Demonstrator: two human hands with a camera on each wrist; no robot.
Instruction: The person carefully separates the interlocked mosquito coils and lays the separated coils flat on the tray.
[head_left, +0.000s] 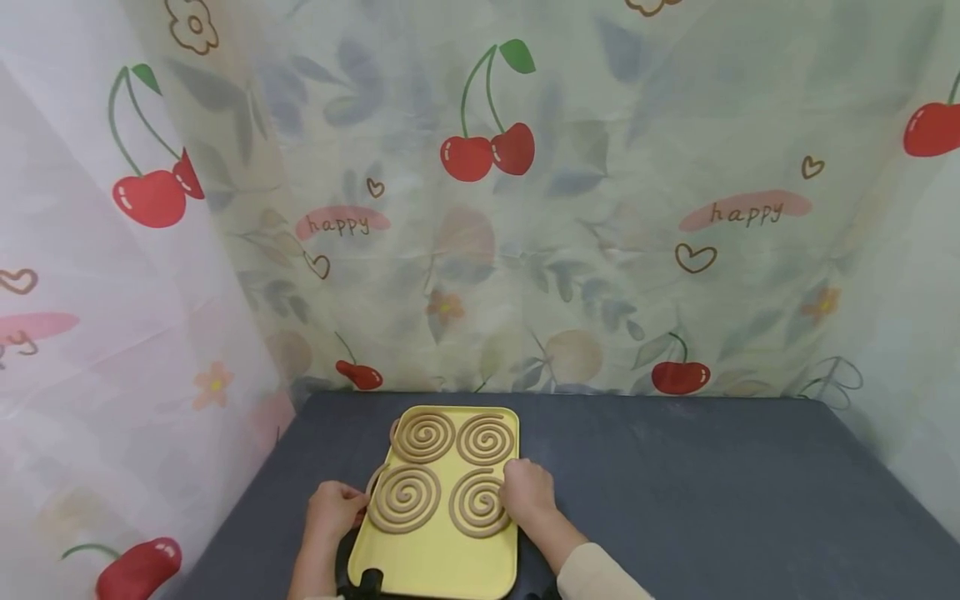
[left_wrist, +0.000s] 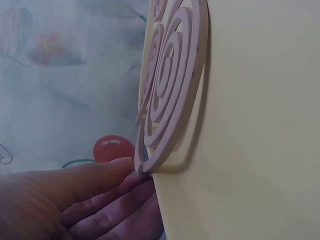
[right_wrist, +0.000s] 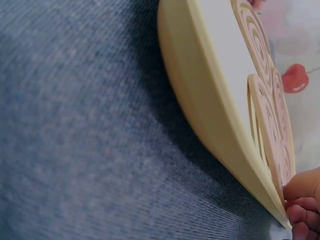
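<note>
Several brown spiral mosquito coils lie in two rows on a yellow tray (head_left: 435,571). My left hand (head_left: 335,507) is at the tray's left edge and pinches the outer rim of the front-left mosquito coil (head_left: 406,498). In the left wrist view, the thumb is against that coil's (left_wrist: 187,85) edge, with the other fingers below it. On the opposite side, my right hand (head_left: 528,493) pinches the right rim of the front-right mosquito coil (head_left: 468,521), covering part of it. Seen from the right wrist, this coil (right_wrist: 267,125) stands tilted, its near side above the tray surface.
The tray rests on a dark blue-grey cloth-covered table (head_left: 690,492). Behind and beside it hangs a pale curtain (head_left: 585,275) printed with cherries and leaves. Two more coils, a back-left one (head_left: 423,437) and a back-right one (head_left: 485,439), occupy the tray's far end.
</note>
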